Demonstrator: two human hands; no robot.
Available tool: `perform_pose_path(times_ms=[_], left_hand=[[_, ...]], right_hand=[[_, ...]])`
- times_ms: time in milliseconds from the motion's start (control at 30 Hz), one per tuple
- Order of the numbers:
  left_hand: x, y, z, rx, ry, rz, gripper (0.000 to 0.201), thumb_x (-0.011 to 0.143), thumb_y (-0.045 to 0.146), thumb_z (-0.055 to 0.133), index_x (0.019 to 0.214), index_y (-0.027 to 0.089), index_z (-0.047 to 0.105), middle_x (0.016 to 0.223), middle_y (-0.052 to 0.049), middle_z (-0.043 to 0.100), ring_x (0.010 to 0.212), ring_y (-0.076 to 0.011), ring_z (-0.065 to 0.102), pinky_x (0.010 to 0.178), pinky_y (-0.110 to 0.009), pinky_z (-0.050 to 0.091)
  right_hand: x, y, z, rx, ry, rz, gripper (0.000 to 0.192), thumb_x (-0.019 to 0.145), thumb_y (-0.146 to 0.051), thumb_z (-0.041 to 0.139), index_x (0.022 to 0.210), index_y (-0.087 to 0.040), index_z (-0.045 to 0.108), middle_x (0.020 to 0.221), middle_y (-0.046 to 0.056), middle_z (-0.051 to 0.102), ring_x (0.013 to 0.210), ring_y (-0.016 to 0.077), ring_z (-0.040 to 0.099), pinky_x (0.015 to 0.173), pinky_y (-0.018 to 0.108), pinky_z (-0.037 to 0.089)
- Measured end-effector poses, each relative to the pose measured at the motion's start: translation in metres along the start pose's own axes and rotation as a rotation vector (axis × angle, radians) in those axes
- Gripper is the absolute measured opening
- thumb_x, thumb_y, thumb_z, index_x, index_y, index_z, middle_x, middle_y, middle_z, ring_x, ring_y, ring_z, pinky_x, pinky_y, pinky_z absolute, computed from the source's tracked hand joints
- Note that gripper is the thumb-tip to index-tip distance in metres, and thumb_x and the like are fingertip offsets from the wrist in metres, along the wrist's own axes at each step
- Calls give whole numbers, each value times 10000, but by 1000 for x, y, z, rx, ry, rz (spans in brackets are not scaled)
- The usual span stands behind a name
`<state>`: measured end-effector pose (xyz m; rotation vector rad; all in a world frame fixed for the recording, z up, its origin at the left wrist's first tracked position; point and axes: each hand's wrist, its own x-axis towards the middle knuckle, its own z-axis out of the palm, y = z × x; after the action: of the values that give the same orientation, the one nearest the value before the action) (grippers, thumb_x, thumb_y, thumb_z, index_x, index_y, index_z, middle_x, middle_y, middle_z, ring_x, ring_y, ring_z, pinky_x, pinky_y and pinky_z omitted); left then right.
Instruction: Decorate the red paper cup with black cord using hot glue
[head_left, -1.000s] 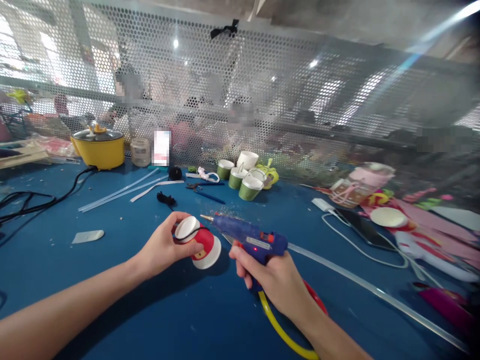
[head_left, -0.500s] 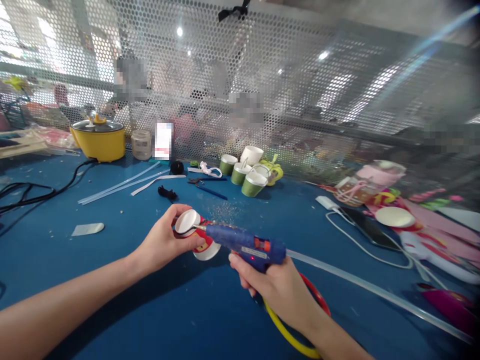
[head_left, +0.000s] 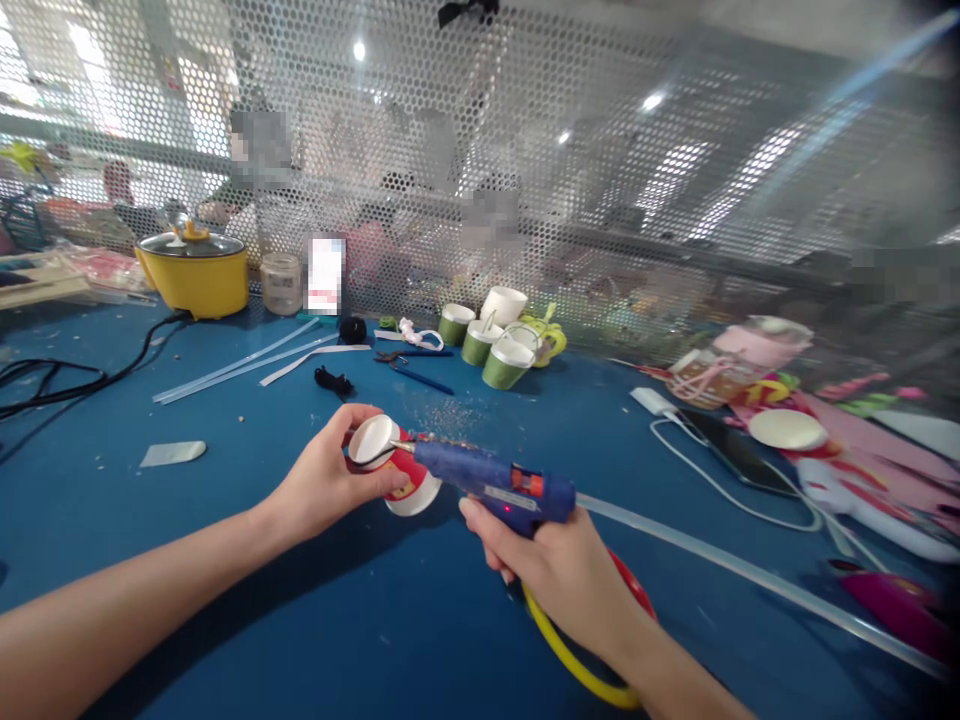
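Note:
My left hand (head_left: 341,470) is wrapped round a red-and-white paper cup (head_left: 412,497), tilted on its side with a white round end facing left. A thin black cord (head_left: 373,461) runs along that white end, close to my fingers. In my right hand (head_left: 551,560) is a blue hot glue gun (head_left: 487,480) with a small red light lit. Its metal nozzle reaches the edge of the cup's white end; whether it touches is too small to tell. A long clear glue stick (head_left: 750,565) extends from the gun's back. A yellow cable (head_left: 566,655) hangs below my right hand.
Beyond my hands stand several green-and-white cups (head_left: 508,362), beside pliers (head_left: 412,370) and black cord (head_left: 332,381). A yellow electric pot (head_left: 196,280) and a jar (head_left: 282,285) are at the back left. A phone (head_left: 739,452) with a white cable lies right. A perforated metal screen (head_left: 420,150) borders the table.
The glue gun's nozzle has shifted slightly along the rim of the cup's white end, and the cup has turned a little. Both hands keep their holds.

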<state>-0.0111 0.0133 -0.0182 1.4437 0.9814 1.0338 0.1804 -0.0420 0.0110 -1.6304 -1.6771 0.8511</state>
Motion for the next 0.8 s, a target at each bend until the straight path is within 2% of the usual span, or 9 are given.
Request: perform_pose_path(times_ms=[167, 467, 667, 800], left_hand=[[0, 1, 0, 4, -3, 4, 482, 603, 280, 698, 981, 185, 414, 851, 4, 575, 737, -129, 560, 654, -261, 455], [1, 0, -1, 27, 3, 7, 514, 575, 297, 717, 978, 191, 415, 839, 3, 592, 728, -143, 573, 645, -270, 456], [0, 1, -1, 9, -12, 14, 508, 583, 279, 716, 977, 187, 410, 820, 9, 586, 718, -134, 566, 640, -260, 453], [0, 1, -1, 28, -15, 17, 507, 583, 285, 716, 983, 193, 419, 836, 6, 583, 743, -146, 572, 662, -273, 458]], right_hand=[[0, -3, 0, -7, 71, -14, 324, 721, -442, 558, 540, -173, 558, 405, -13, 497, 373, 109, 482, 380, 222, 423], [-2, -2, 0, 26, -12, -50, 281, 716, -400, 574, 522, -201, 533, 389, -29, 501, 357, 105, 466, 376, 220, 403], [-2, -2, 0, 22, 19, -110, 245, 696, -389, 602, 519, -225, 558, 356, -35, 499, 326, 110, 449, 349, 231, 380], [0, -2, -2, 2, 14, -86, 237, 713, -391, 581, 557, -213, 559, 369, -38, 498, 342, 111, 465, 371, 228, 407]])
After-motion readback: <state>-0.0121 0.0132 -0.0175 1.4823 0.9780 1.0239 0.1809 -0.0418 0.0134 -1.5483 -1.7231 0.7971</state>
